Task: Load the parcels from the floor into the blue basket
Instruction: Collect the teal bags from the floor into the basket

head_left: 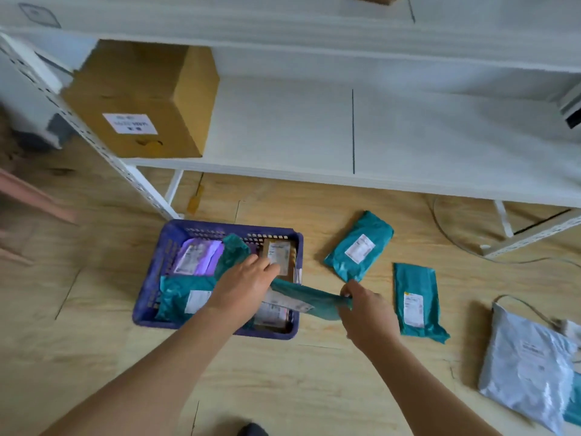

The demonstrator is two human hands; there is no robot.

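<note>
The blue basket [154,272] stands on the wooden floor and holds several parcels: a purple one, teal ones and a brown box. My left hand [243,283] reaches into the basket, its fingers on the brown box [284,247] and the near end of a teal parcel [306,298]. My right hand [366,309] pinches the other end of that teal parcel, which hangs across the basket's right rim. Two more teal parcels [358,247] [418,297] and a grey parcel [525,369] lie on the floor to the right.
A white metal shelf rack [314,133] stands behind the basket, with a cardboard box [141,102] on its lowest shelf. A cable [446,234] loops on the floor near the rack's right leg. Another teal edge [573,401] shows at the far right.
</note>
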